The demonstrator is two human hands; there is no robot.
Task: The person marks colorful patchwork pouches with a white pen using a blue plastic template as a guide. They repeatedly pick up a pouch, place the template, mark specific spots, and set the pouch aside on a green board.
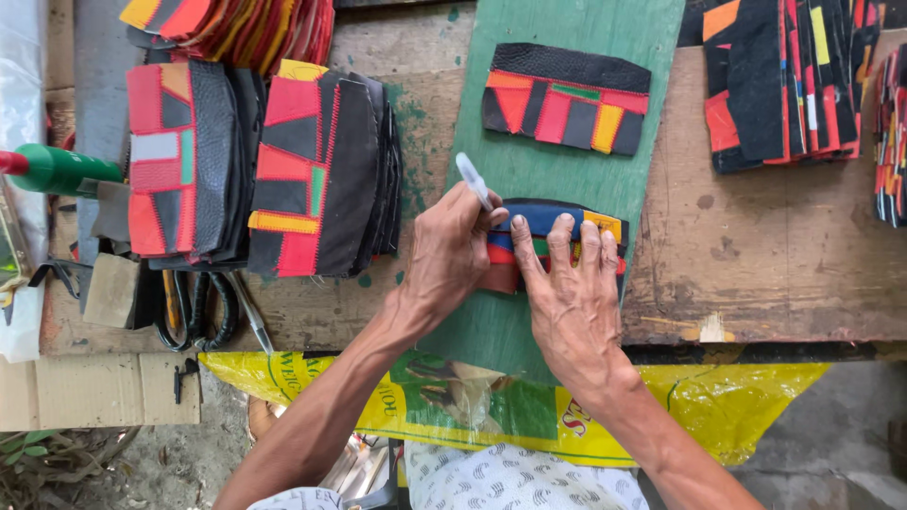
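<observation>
Pressing flat with fingers spread, the right hand (572,297) pins a patchwork piece (557,231) of blue, red and yellow against the green board (529,161), which lies on the wooden tabletop (756,255); the left hand (449,255) is clenched around a white pen (472,179), its tip at the piece's upper left edge. A second patchwork piece (565,99) lies farther up the same board, well apart, while stacks of similar pieces (265,175) stand to the left, with black-handled scissors (203,312) near the tabletop's front edge.
</observation>
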